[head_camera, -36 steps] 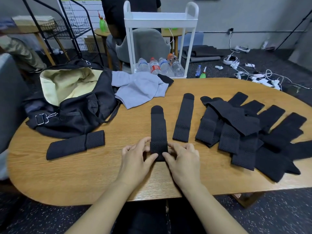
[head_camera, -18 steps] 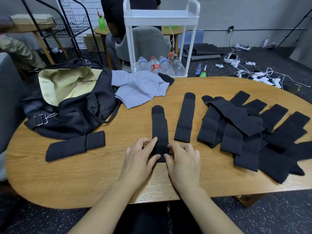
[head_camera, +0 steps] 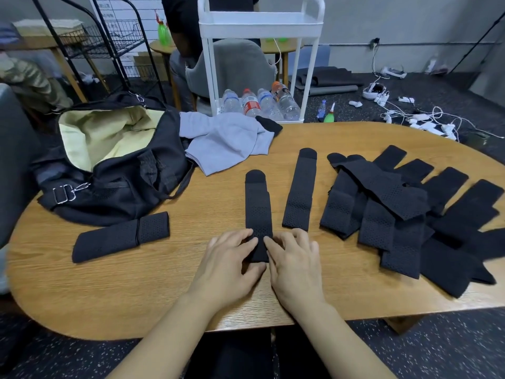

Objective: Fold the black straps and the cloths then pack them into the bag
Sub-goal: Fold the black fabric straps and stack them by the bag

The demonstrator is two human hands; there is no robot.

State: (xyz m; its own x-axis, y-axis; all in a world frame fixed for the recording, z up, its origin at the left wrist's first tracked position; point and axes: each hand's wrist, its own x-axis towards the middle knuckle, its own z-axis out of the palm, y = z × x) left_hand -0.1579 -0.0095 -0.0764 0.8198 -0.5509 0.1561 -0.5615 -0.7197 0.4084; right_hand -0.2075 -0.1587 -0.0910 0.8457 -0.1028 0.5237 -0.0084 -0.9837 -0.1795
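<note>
A long black strap [head_camera: 257,209] lies lengthwise on the wooden table [head_camera: 131,285] in front of me. My left hand [head_camera: 232,258] and my right hand [head_camera: 296,258] meet at its near end, the left with fingers on top and thumb under the tip, the right pinching the right edge. A second flat strap [head_camera: 300,190] lies just to its right. Several loose straps are heaped in a pile [head_camera: 410,214] at the right. One folded strap [head_camera: 120,236] sits at the left, below the open black bag [head_camera: 117,187] with a pale lining. A grey cloth [head_camera: 226,143] lies crumpled beside the bag.
A white trolley [head_camera: 259,26] with water bottles [head_camera: 259,102] stands behind the table's far edge. A seated person [head_camera: 180,28] and a grey chair are behind it. Black wire racks stand at the back left; cables and devices litter the floor at the back right.
Both hands have slid forward a little over the strap's near end, so less of its tip shows. The straps, cloth and bag have stayed in place.
</note>
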